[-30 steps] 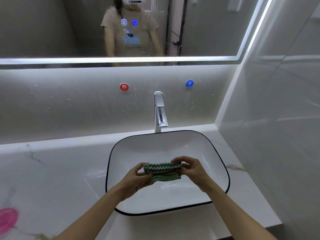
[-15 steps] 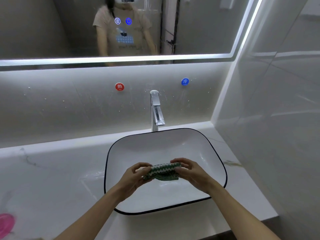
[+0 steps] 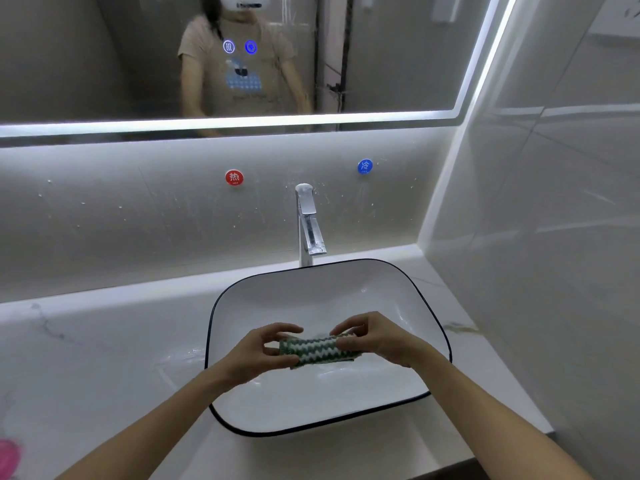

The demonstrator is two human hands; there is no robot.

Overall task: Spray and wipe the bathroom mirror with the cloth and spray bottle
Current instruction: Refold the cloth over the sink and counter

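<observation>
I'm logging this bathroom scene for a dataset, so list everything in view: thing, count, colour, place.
mirror: 1, lit white strip along its edge, on the wall above the counter; two blue icons glow on it
hot tag: 1, red, on the wall left of the tap
cold tag: 1, blue, on the wall right of the tap
tap: 1, chrome, behind the basin
basin: 1, white with dark rim, on the counter
counter: 1, white marble
pink thing: 1, at the counter's left edge, cut off by the frame
cloth: 1, green and white zigzag, folded, held over the basin
spray bottle: none seen
left hand: 1, pinches the cloth's left end
right hand: 1, grips the cloth's right end
</observation>
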